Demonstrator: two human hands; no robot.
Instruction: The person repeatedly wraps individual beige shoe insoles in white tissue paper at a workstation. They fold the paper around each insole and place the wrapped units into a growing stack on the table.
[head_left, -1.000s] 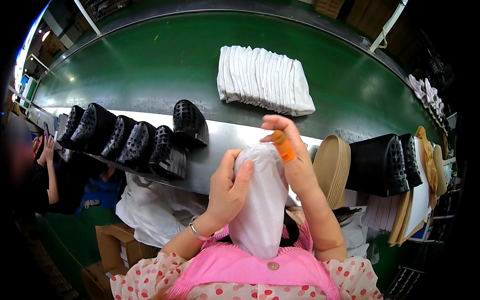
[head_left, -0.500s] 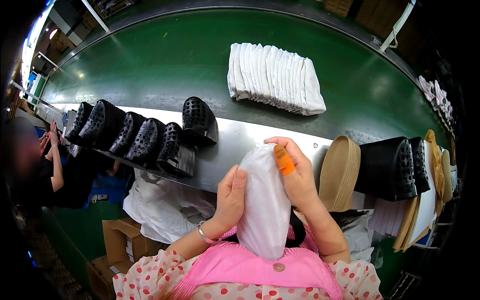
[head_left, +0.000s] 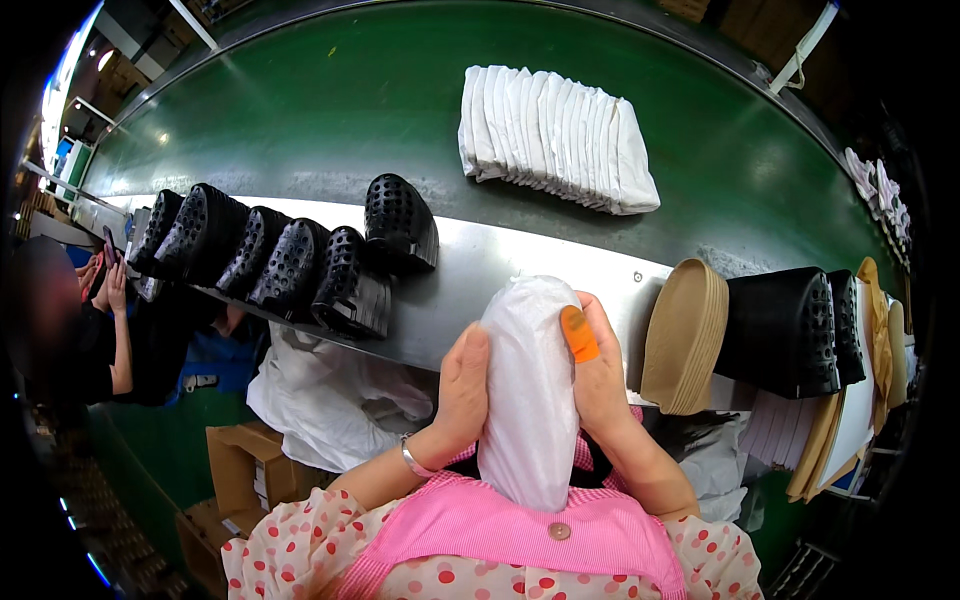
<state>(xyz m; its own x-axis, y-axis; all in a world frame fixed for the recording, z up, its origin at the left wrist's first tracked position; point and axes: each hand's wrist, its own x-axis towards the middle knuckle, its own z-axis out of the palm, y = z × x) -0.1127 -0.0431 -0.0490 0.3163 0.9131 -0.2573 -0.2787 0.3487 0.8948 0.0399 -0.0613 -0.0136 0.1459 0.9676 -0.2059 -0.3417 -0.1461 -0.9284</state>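
Note:
Upright in front of my chest is a long, rounded bundle (head_left: 527,390) wrapped in thin white paper; its contents are hidden. My left hand (head_left: 463,385) presses its left side, thumb toward me and fingers behind. On the other side my right hand (head_left: 595,370) grips it, an orange finger cot (head_left: 579,334) on the thumb. Just right of that hand, a stack of tan sole-shaped pieces (head_left: 682,340) stands on the metal table edge (head_left: 480,270). To the left are several stacks of glossy black perforated shoe uppers (head_left: 290,268).
A row of white wrapped pieces (head_left: 556,138) lies on the green belt (head_left: 320,120). More black uppers (head_left: 785,330) and tan and white sheets (head_left: 835,430) stand at right. White cloth or sheeting (head_left: 320,395) and a cardboard box (head_left: 250,465) are low left. Another person (head_left: 120,340) sits far left.
My right fingers have come down from the bundle's top to its right side. The bundle's top now shows uncovered and rounded. The left hand stays at its side.

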